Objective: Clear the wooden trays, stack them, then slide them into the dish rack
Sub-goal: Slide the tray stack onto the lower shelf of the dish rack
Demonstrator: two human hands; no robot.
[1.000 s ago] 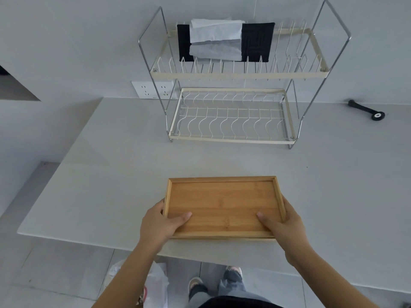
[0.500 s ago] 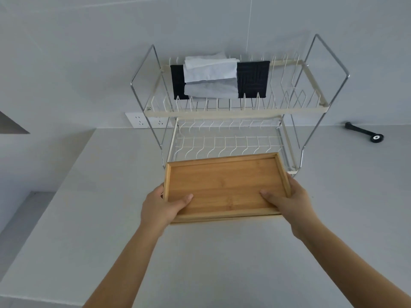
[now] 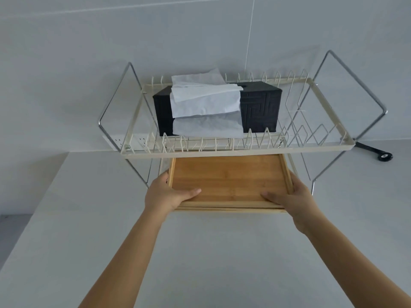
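Note:
The stacked wooden trays [image 3: 229,178] are held level, with their far half under the upper shelf of the two-tier wire dish rack [image 3: 222,152], over its lower tier. The stack's layered near edge still sticks out toward me. My left hand [image 3: 165,193] grips the near left corner, thumb lying inside the top tray. At the near right corner my right hand [image 3: 289,196] holds on in the same way. The top tray is bare inside. The rack's lower tier is mostly hidden by the trays.
A black tissue box [image 3: 258,110] with white tissues [image 3: 204,107] draped over it sits on the rack's upper shelf. A black tool [image 3: 375,152] lies on the grey counter [image 3: 222,252] right of the rack. A wall socket [image 3: 124,141] sits behind the rack's left side.
Both hands lifted the trays off the counter's near edge and carried them forward into the rack's lower tier. My view has moved closer to the rack.

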